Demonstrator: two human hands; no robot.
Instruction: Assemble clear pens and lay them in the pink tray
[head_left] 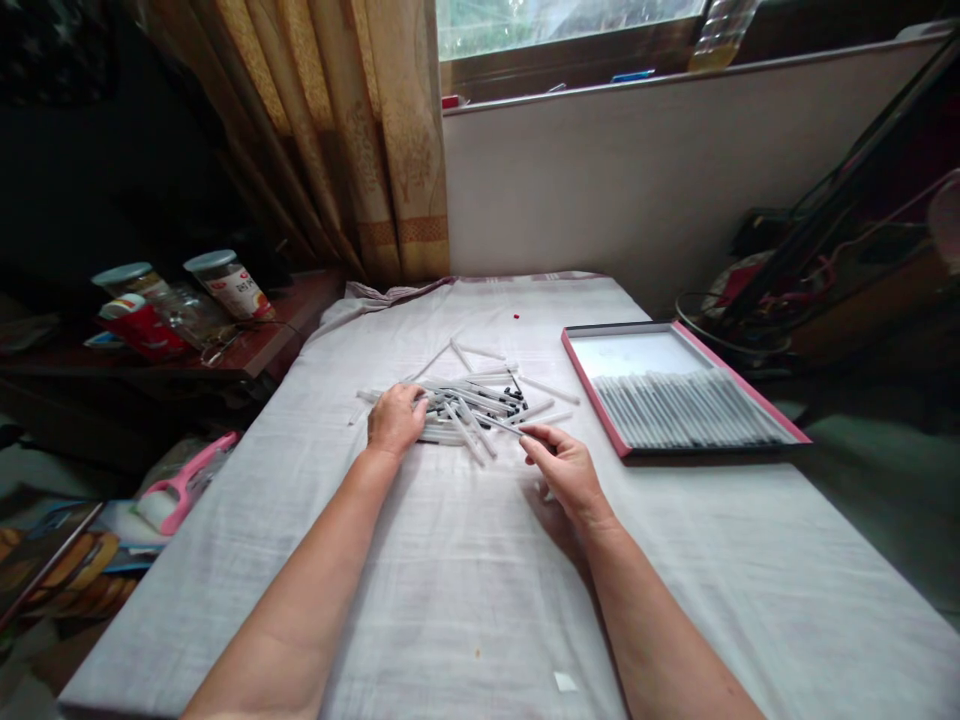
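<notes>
A loose pile of translucent white pen barrels [469, 432] and small black pieces [517, 395] lies on the cloth-covered table. My left hand [397, 418] rests at the pile's left side, its fingers curled down among the barrels. What those fingers pinch, if anything, is hidden. At the pile's right, my right hand [562, 468] pinches the end of a thin grey pen refill [501, 424] between thumb and fingers. The refill points left over the pile, and I cannot tell whether its far end touches a barrel.
A shallow pink-edged box [592, 400] on the right holds a row of pens [686, 410]. Jars [229, 285] stand on a side table at the left. Pink-handled scissors [184, 485] lie beside the table. A small red piece [516, 316] sits near the back.
</notes>
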